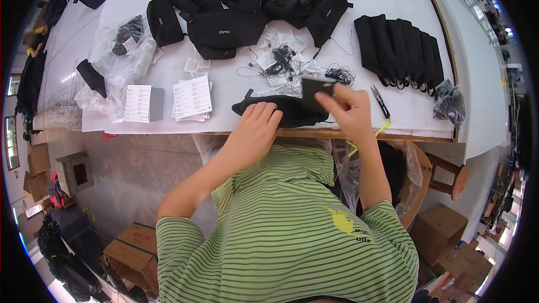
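Note:
A small black bag (289, 113) lies at the table's near edge, in front of my body. My left hand (255, 129) grips its near rim, fingers bent over the edge and pressed together. Above the bag's right end, my right hand (351, 109) pinches a flat dark card (314, 94) between thumb and fingers. The card stands tilted and covers part of the bag behind it. Just beyond the bag, a heap of white paper tags with black cords (281, 62) is spread out. Thread snips (380, 102) with a yellow cord lie to the right of my right hand.
Black bags (224, 31) are piled at the back. More black bags (398, 50) stand in a row at right, near a clear plastic bag (449, 104). Printed white cards (192, 98), a white box-like stack (140, 104) and crumpled plastic (115, 67) lie at left. A stool (449, 177) stands below.

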`<state>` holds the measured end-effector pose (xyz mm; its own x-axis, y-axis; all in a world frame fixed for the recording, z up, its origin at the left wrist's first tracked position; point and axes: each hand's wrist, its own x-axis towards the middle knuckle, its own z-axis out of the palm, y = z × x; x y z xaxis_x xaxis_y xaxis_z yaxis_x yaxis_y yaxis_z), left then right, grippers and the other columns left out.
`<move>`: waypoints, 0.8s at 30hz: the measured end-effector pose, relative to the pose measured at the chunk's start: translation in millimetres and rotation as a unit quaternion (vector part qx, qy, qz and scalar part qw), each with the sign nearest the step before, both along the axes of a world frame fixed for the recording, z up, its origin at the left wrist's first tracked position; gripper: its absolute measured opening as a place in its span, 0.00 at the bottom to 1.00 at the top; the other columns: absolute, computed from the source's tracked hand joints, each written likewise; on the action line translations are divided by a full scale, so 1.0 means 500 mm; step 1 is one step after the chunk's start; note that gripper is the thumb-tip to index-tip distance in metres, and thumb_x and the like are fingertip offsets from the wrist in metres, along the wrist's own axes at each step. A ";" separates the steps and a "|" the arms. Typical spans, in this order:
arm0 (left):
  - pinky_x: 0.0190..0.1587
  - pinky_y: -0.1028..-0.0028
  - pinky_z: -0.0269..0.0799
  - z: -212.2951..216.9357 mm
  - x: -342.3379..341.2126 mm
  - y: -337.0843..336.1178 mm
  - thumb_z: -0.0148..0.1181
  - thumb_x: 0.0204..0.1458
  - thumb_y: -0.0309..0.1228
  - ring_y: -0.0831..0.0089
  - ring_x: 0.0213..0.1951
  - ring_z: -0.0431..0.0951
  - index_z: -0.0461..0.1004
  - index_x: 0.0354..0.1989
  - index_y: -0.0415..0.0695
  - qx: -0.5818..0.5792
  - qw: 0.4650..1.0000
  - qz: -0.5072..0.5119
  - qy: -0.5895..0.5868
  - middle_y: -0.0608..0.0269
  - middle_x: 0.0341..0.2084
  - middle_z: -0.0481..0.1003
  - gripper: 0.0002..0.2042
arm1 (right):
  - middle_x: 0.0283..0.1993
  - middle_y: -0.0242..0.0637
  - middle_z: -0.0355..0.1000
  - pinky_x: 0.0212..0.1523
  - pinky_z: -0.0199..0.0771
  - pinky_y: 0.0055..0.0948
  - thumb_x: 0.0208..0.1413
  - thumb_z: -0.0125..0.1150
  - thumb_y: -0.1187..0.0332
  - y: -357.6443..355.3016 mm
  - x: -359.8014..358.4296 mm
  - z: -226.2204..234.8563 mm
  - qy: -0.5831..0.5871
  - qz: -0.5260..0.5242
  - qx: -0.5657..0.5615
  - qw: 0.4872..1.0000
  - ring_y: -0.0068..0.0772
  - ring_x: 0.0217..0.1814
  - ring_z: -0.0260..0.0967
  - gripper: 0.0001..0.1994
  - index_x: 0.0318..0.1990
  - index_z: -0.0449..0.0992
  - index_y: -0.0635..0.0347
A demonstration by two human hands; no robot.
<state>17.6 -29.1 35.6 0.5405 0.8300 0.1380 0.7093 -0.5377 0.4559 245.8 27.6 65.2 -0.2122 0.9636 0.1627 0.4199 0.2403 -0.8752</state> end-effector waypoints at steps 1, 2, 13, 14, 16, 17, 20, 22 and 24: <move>0.52 0.60 0.61 0.000 -0.002 0.002 0.61 0.46 0.27 0.53 0.49 0.66 0.66 0.43 0.37 -0.001 1.000 0.002 0.003 0.51 0.45 0.66 0.17 | 0.10 0.27 0.61 0.16 0.51 0.23 0.53 0.63 0.65 -0.003 -0.005 0.004 -0.107 0.097 0.041 0.989 0.16 0.11 0.53 0.07 0.37 0.81 0.55; 0.53 0.60 0.61 0.000 -0.003 0.002 0.61 0.46 0.27 0.53 0.50 0.66 0.65 0.43 0.37 -0.002 1.000 0.004 0.006 0.50 0.46 0.66 0.17 | 0.10 0.27 0.61 0.16 0.51 0.23 0.53 0.63 0.65 -0.005 -0.016 -0.004 -0.107 0.096 0.041 0.989 0.16 0.11 0.53 0.07 0.37 0.81 0.55; 0.47 0.65 0.66 -0.008 0.008 0.021 0.63 0.45 0.26 0.59 0.43 0.73 0.68 0.43 0.41 0.045 0.994 -0.001 -0.099 0.57 0.42 0.73 0.17 | 0.11 0.35 0.65 0.23 0.65 0.32 0.42 0.68 0.49 -0.004 -0.034 -0.056 -0.274 0.122 0.122 0.946 0.37 0.15 0.65 0.15 0.34 0.83 0.46; 0.45 0.66 0.67 -0.012 0.007 0.023 0.63 0.45 0.26 0.61 0.40 0.74 0.70 0.42 0.41 0.063 0.994 -0.007 -0.086 0.59 0.39 0.74 0.15 | 0.11 0.35 0.65 0.23 0.65 0.32 0.42 0.68 0.49 -0.003 -0.030 -0.050 -0.274 0.123 0.123 0.946 0.37 0.15 0.65 0.15 0.34 0.83 0.46; 0.44 0.67 0.67 -0.013 0.004 0.026 0.62 0.45 0.26 0.62 0.38 0.74 0.71 0.40 0.41 0.034 0.997 0.002 -0.069 0.59 0.37 0.74 0.13 | 0.11 0.33 0.64 0.24 0.64 0.32 0.41 0.69 0.50 -0.004 -0.017 -0.035 -0.268 0.157 0.153 0.938 0.36 0.16 0.64 0.14 0.30 0.81 0.48; 0.42 0.68 0.67 -0.013 0.002 0.028 0.62 0.45 0.25 0.63 0.36 0.75 0.73 0.38 0.40 0.005 0.999 0.010 -0.052 0.60 0.35 0.75 0.11 | 0.11 0.33 0.64 0.24 0.64 0.32 0.41 0.69 0.50 -0.007 -0.011 -0.037 -0.268 0.157 0.153 0.938 0.36 0.16 0.64 0.14 0.30 0.81 0.48; 0.43 0.69 0.67 -0.003 -0.001 0.038 0.61 0.45 0.25 0.65 0.35 0.73 0.73 0.37 0.41 -0.005 0.998 -0.001 -0.055 0.62 0.31 0.73 0.10 | 0.11 0.32 0.63 0.24 0.63 0.32 0.40 0.70 0.52 -0.013 0.005 -0.051 -0.307 0.186 0.168 0.918 0.35 0.16 0.64 0.13 0.26 0.78 0.49; 0.42 0.69 0.67 0.012 0.007 0.046 0.61 0.45 0.24 0.64 0.35 0.73 0.73 0.35 0.41 0.084 0.990 0.003 -0.113 0.62 0.30 0.74 0.08 | 0.11 0.32 0.63 0.23 0.63 0.31 0.39 0.71 0.55 -0.014 0.010 -0.059 -0.304 0.191 0.185 0.915 0.35 0.16 0.64 0.12 0.24 0.78 0.50; 0.40 0.69 0.68 0.026 0.005 0.055 0.61 0.45 0.22 0.63 0.35 0.74 0.73 0.32 0.40 0.172 0.971 0.008 -0.168 0.62 0.30 0.74 0.06 | 0.11 0.32 0.64 0.23 0.63 0.31 0.39 0.71 0.56 -0.009 0.016 -0.057 -0.288 0.171 0.180 0.925 0.35 0.15 0.63 0.12 0.23 0.78 0.51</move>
